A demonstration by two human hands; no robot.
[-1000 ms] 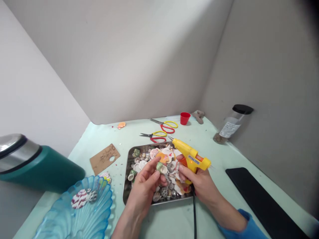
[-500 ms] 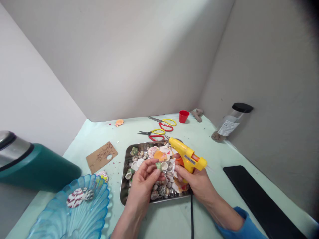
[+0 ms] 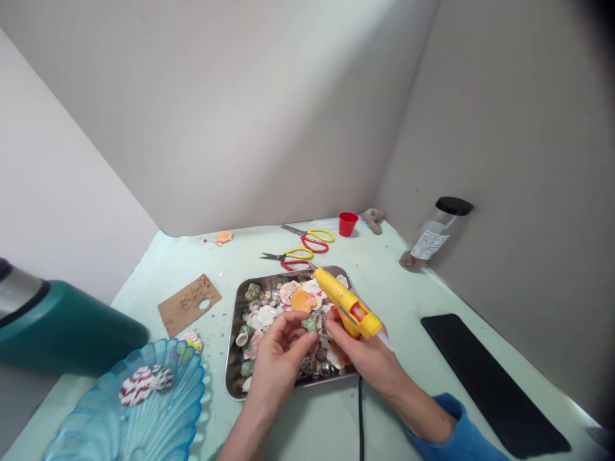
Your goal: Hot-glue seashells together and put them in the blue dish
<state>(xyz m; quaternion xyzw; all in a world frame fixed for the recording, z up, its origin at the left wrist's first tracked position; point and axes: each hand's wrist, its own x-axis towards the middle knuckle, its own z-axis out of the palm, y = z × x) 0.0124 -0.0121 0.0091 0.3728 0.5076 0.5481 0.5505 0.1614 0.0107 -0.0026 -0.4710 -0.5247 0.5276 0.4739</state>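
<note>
My left hand [image 3: 280,349] pinches a small green spiral seashell [image 3: 310,324] between thumb and fingers, its pale opening turned to the right. A yellow hot glue gun [image 3: 346,299] is gripped in my right hand [image 3: 368,355], its nozzle tilted up and to the left, with a clear glue stick poking out behind. The right thumb is close to the shell; whether it touches cannot be made out. Both hands are above a metal tray [image 3: 230,358] heaped with shells, among them an orange scallop shell [image 3: 302,299].
A blue shell-shaped dish [image 3: 182,410] with two patterned shells is at left, beside a green bottle [image 3: 91,326] and a brown board [image 3: 180,310]. Behind the tray lie scissors [image 3: 288,256] and a red cup [image 3: 348,224]. At right are a clear jar [image 3: 432,240] and a black strip [image 3: 490,384].
The view has shifted slightly, so everything sits a little further left. My right hand has come closer to the green shell, and the glue gun has tilted a little more steeply.
</note>
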